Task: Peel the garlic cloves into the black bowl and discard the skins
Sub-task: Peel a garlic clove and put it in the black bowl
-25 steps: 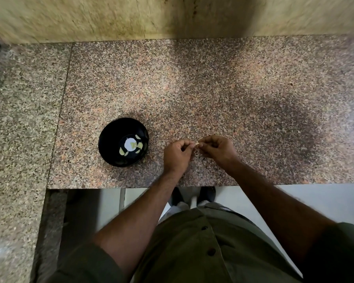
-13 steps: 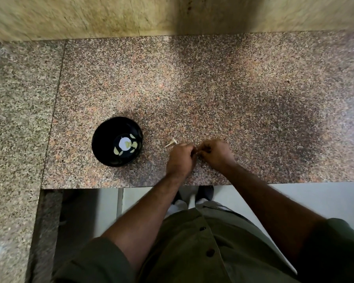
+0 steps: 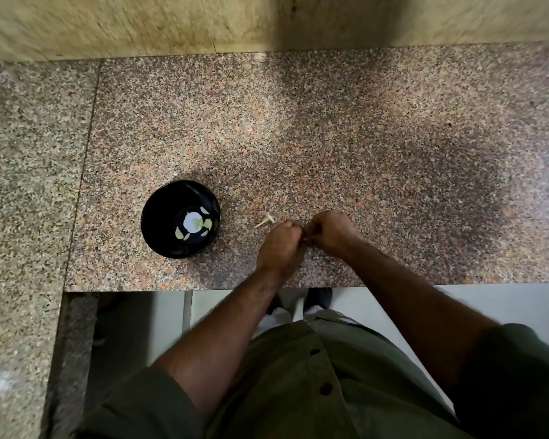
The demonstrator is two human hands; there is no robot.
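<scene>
The table [image 3: 330, 128] is speckled granite, polished, with a soft shine. The black bowl [image 3: 159, 213] looks glossy and smooth. The wall [image 3: 140, 23] behind is beige stone, matt. The shirt [image 3: 298, 391] is olive cloth, matt.

A home kitchen is being suggested: a speckled granite table [image 3: 330, 128] is being backed by a beige stone wall [image 3: 171, 23] along the top, with pale floor tiles [image 3: 504, 305] being shown below.
</scene>
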